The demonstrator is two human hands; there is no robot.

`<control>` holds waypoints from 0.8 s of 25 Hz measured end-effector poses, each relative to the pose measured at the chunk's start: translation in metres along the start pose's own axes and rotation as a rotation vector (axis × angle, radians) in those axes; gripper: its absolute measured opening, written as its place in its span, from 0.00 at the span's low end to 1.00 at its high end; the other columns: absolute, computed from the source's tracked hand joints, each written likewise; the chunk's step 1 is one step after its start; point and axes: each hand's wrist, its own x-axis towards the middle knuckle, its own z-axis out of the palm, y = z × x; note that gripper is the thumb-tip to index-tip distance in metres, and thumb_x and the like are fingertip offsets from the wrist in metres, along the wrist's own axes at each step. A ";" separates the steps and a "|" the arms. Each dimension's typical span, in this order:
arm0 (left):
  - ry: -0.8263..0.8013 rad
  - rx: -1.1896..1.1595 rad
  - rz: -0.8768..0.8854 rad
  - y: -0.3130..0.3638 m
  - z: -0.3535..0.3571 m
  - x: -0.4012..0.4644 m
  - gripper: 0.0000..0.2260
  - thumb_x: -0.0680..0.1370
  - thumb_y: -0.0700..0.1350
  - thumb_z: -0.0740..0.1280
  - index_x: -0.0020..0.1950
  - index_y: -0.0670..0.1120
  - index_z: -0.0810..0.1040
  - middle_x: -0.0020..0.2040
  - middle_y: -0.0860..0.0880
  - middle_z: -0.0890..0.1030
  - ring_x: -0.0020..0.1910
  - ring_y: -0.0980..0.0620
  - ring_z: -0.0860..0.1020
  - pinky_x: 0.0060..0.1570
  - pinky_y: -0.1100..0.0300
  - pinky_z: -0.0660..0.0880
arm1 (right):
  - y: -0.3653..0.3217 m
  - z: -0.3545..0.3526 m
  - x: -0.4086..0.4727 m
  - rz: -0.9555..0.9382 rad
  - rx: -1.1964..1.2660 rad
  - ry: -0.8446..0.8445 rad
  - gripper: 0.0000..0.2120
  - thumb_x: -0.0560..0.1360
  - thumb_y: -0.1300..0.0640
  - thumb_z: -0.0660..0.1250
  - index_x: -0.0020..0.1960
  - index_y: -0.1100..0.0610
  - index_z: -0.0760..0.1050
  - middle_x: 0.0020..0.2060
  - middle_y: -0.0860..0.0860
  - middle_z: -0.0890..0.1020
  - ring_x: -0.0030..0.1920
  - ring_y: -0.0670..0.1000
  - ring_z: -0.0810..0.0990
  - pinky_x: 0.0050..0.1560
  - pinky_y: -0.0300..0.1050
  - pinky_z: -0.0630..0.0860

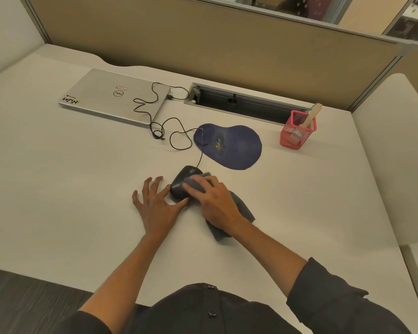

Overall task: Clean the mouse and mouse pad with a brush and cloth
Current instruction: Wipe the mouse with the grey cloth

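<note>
R hand [215,201] grips cloth [237,213] on mouse [179,186]; L hand [155,203] flat, fingers spread, bracing mouse.

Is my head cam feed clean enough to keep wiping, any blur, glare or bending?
Head view: the right hand and cloth over the mouse are slightly motion-smeared; the left hand is sharp; lighting is soft and even, no glare on the desk; wide-angle bending curves the partition and desk edges.
</note>
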 end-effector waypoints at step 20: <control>0.002 -0.021 -0.013 0.001 0.002 0.000 0.24 0.68 0.65 0.69 0.55 0.51 0.82 0.69 0.49 0.73 0.73 0.48 0.61 0.71 0.41 0.48 | -0.011 0.006 -0.007 -0.063 -0.071 0.028 0.28 0.69 0.63 0.73 0.68 0.51 0.74 0.68 0.57 0.72 0.61 0.61 0.73 0.52 0.54 0.77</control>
